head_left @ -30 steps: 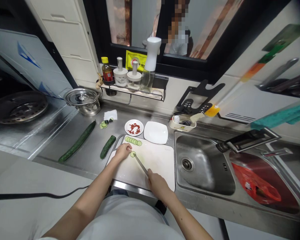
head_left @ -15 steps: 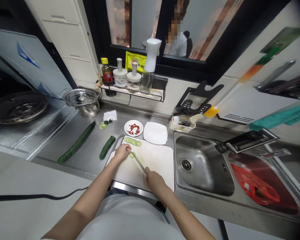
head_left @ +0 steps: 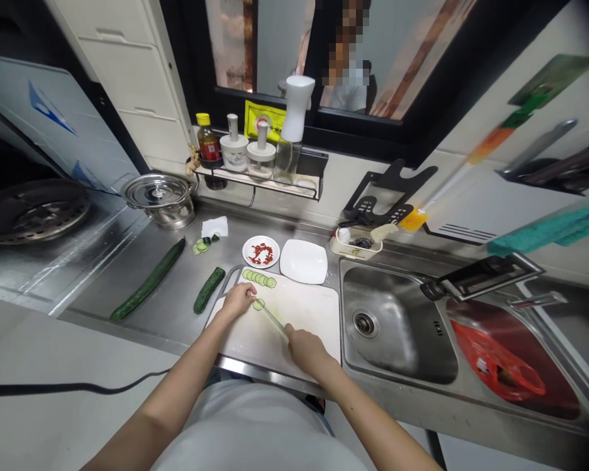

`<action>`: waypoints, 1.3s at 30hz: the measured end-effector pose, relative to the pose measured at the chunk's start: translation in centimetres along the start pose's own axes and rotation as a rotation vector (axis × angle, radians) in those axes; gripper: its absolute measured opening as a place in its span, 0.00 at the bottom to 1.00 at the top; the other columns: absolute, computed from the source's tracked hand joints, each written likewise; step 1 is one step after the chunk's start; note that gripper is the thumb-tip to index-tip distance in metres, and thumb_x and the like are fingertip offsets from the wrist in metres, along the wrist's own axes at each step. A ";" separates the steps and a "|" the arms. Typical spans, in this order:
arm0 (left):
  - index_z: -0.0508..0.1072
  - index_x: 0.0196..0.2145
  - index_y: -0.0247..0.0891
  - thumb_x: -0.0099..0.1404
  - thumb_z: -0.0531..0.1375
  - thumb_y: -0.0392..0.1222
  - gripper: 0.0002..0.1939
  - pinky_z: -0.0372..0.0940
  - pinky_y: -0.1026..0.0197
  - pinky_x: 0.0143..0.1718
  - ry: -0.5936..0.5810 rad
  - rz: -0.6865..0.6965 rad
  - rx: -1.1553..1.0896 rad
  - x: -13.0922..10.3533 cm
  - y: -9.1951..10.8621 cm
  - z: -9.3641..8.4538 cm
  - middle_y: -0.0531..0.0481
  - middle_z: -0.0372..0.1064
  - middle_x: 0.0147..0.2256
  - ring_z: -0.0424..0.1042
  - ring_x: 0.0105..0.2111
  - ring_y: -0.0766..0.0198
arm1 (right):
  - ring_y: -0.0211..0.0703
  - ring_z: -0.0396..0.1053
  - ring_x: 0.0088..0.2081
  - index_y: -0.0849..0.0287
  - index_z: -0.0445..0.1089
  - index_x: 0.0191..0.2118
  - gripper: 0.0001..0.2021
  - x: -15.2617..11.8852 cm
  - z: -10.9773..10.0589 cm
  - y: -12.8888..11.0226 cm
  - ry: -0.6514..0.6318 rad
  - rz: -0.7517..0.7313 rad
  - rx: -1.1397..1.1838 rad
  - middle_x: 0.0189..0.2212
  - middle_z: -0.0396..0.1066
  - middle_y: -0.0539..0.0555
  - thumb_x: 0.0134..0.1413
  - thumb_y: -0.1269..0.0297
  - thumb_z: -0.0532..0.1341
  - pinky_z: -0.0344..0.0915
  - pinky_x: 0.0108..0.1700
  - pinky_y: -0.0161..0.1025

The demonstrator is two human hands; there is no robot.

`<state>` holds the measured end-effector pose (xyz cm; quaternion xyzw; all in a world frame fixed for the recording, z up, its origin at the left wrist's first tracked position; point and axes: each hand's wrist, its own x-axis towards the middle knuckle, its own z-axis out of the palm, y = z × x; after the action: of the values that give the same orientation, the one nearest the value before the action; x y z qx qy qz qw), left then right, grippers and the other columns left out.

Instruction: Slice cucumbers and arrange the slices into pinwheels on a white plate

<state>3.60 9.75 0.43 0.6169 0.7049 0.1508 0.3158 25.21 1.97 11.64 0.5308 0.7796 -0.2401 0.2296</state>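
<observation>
My right hand (head_left: 308, 350) is closed around the handle of a knife (head_left: 273, 319). The blade points up and left, its tip at a cucumber slice (head_left: 258, 305) on the white cutting board (head_left: 304, 320). Just left of that slice is my left hand (head_left: 239, 299), fingers curled and pinched together; what they hold, if anything, is hidden. A row of several overlapping cucumber slices (head_left: 259, 279) lies along the board's far edge. Beside the board on the left rests a short piece of cucumber (head_left: 208, 290), and farther left a long whole cucumber (head_left: 148, 280).
Behind the board stand a small plate of chopped red pieces (head_left: 261, 252) and a white plate (head_left: 302, 261). A sink (head_left: 397, 327) adjoins on the right. Cucumber scraps (head_left: 201, 246) and a lidded pot (head_left: 161, 199) are at back left. A condiment shelf (head_left: 259, 183) hangs above.
The view has shifted very slightly. My hands, the knife and the cucumber slice stay in nearly the same places on the board.
</observation>
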 end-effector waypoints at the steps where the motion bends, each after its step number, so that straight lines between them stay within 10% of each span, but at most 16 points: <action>1: 0.75 0.34 0.40 0.55 0.63 0.36 0.07 0.58 0.65 0.33 0.001 0.000 0.000 0.0 0.0 0.0 0.52 0.72 0.31 0.69 0.34 0.64 | 0.50 0.74 0.40 0.62 0.62 0.51 0.17 0.0 -0.1 0.1 0.005 -0.007 -0.014 0.38 0.74 0.63 0.58 0.76 0.47 0.61 0.33 0.38; 39: 0.75 0.36 0.39 0.57 0.61 0.36 0.08 0.59 0.64 0.36 0.033 0.067 0.047 -0.2 -0.6 0.4 0.51 0.70 0.32 0.69 0.35 0.62 | 0.50 0.73 0.41 0.61 0.63 0.51 0.16 -2.4 2.0 0.8 0.016 0.048 0.056 0.40 0.74 0.63 0.58 0.75 0.49 0.59 0.35 0.38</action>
<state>3.40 9.38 -0.11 0.6450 0.6922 0.1548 0.2842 26.96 -0.69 11.43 0.5577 0.7613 -0.2521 0.2142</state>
